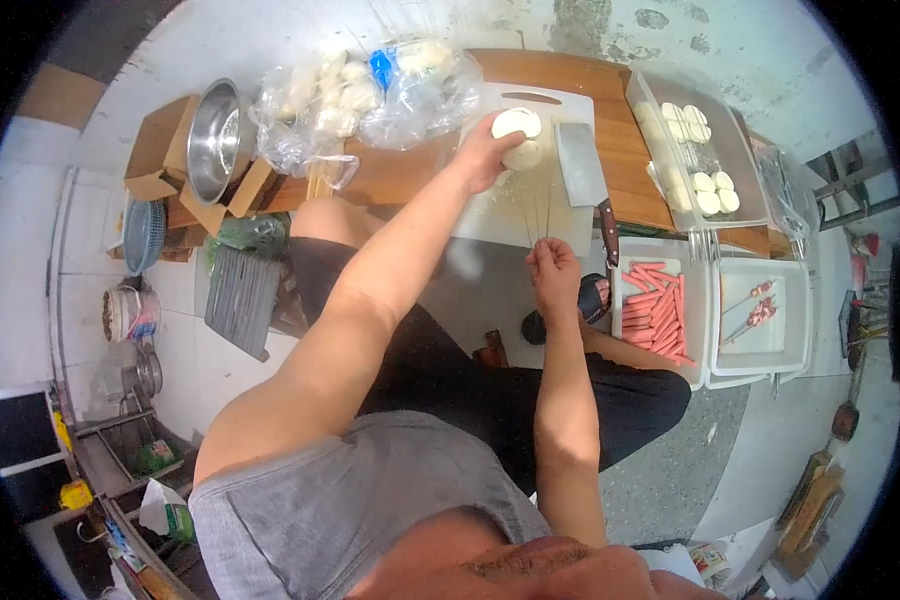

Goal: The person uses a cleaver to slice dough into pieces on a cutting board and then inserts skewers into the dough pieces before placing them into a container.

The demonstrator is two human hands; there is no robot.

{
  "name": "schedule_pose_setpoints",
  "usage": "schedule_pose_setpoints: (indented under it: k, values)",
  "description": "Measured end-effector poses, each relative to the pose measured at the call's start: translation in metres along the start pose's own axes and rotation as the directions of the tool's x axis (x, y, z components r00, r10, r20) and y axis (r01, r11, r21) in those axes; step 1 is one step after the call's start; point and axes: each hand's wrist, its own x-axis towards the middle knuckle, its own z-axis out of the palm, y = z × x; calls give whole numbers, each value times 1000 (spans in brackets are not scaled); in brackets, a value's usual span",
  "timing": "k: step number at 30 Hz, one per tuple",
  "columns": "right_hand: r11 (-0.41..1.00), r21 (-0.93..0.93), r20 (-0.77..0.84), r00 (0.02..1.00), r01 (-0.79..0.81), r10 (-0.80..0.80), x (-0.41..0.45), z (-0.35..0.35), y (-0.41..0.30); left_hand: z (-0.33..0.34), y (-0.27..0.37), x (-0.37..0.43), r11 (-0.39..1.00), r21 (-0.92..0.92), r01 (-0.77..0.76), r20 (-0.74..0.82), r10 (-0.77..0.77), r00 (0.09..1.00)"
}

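My left hand (pixel 486 156) holds round white slices of food (pixel 516 124) above a white cutting board (pixel 480 214), with another cut round piece (pixel 523 154) just below them at its fingertips. Nearer to me, my right hand (pixel 555 259) pinches the ends of a few thin skewers (pixel 538 217), whose shafts point away over the board. To the right on the board lies a cleaver (pixel 579 165) with a dark wooden handle. Farther right, a clear plastic bin (pixel 742 169) holds skewered white slices (pixel 714 193) in groups.
Clear bags of white food (pixel 345 94) and a steel bowl (pixel 214 142) stand at the left. Pink sausage sticks (pixel 656 315) fill part of a white tub (pixel 624 247); beside it, another tub (pixel 801 315) holds meat skewers (pixel 759 311). My legs are below the wooden table (pixel 615 150).
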Motion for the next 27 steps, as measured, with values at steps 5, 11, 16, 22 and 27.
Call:
schedule_pose_setpoints:
  k: [5, 11, 16, 22, 27]
  values:
    - [1000, 3, -55, 998, -12, 12, 5, 0, 0, 8, -13, -3, 997, 53, 49, -35, -47, 998]
    - [999, 50, -44, 999, -3, 5, 8, 1, 0, 5, -26, -2, 993, 71, 97, 12, -98, 995]
    - [915, -344, -117, 957, 210, -264, 13, -7, 11, 4, -36, 3, 990, 43, 134, -22, -133, 991]
    - [995, -99, -140, 989, 22, -36, 10, -2, -1, -15, -28, 29, 914, 377, 148, -92, -123, 988]
    - [980, -198, -265, 962, 10, -64, 28, -17, 2, -47, 5, 29, 483, 857, 182, -316, 211, 925]
